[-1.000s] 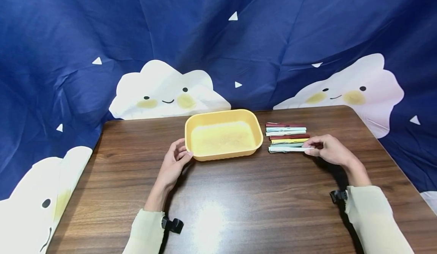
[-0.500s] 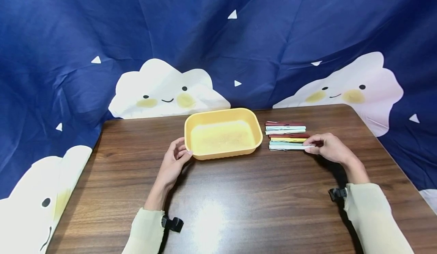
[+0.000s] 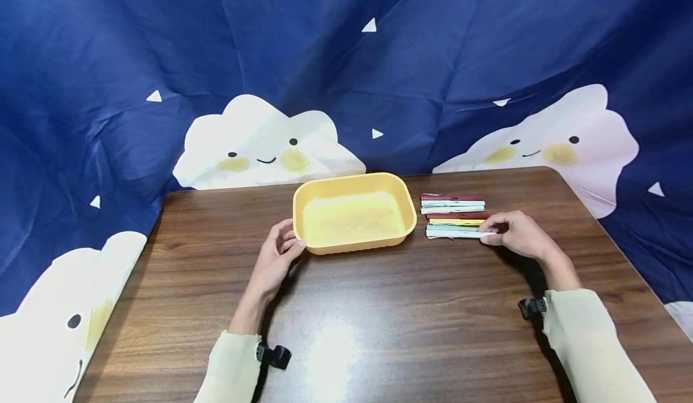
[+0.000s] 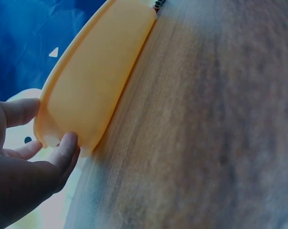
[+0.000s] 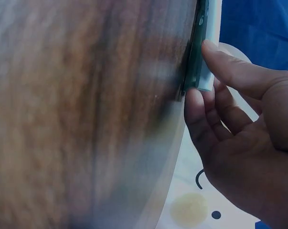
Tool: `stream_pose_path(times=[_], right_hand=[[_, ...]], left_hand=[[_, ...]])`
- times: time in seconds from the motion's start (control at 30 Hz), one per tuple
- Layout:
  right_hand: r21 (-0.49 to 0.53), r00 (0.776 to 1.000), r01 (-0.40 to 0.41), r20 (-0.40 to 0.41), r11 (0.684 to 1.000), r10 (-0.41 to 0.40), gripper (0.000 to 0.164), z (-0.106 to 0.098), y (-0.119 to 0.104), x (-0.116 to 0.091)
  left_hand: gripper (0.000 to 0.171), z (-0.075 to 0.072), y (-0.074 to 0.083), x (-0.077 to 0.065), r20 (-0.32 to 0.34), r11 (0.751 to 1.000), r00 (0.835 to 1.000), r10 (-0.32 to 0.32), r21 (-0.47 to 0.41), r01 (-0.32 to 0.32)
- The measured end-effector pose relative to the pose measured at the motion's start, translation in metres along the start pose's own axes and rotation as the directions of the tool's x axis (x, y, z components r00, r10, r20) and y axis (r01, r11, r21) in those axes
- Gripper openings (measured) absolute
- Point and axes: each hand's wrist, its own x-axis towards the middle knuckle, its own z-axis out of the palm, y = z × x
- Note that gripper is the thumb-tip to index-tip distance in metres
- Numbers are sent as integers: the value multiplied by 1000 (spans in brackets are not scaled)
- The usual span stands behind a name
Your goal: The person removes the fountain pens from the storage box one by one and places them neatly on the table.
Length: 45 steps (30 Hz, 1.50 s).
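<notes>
A yellow plastic tray (image 3: pixel 354 247) sits near the table's far edge. My left hand (image 3: pixel 275 263) grips its near left corner, and in the left wrist view the thumb and fingers bend about the tray's end (image 4: pixel 93 76). Right of the tray lie several pens, side by side and roughly parallel. My right hand (image 3: pixel 518 234) pinches the right end of the nearest, a white pen (image 3: pixel 455 234). It lies against a green pen (image 3: pixel 452 228). Behind come a yellow pen (image 3: pixel 457 222) and a dark red pen (image 3: pixel 455 216); the fingers hide some right ends.
Past a small gap, light pens (image 3: pixel 452 206) and another dark red pen (image 3: pixel 452 198) lie farther back. The brown wooden table (image 3: pixel 406 319) extends toward me. A blue curtain (image 3: pixel 406 66) with cloud prints hangs behind it.
My right hand has pushed the white pen slightly away from me, closing it up against the green pen and the row behind. The left hand and tray have stayed still.
</notes>
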Motion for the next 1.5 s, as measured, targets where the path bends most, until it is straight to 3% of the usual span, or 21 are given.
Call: stream_pose_path(times=[0.7,1.07,1.23,1.5], right_hand=[[-7,997,-75,3,997,75,14,0,-1,-1],[41,997,-67,-21,997,68,18,1,-3,-5],[80,996,-82,-14,993,83,21,-1,-10,-4],[107,1000,-1,-31,994,4,26,6,-38,6]], left_hand=[[59,0,0,0,4,1000,1000,1,0,-1],[59,-2,-2,1,8,1000,1000,-8,10,7],[60,-4,-4,1,4,999,1000,-28,26,28],[62,-20,0,-3,-13,994,999,-45,101,46]])
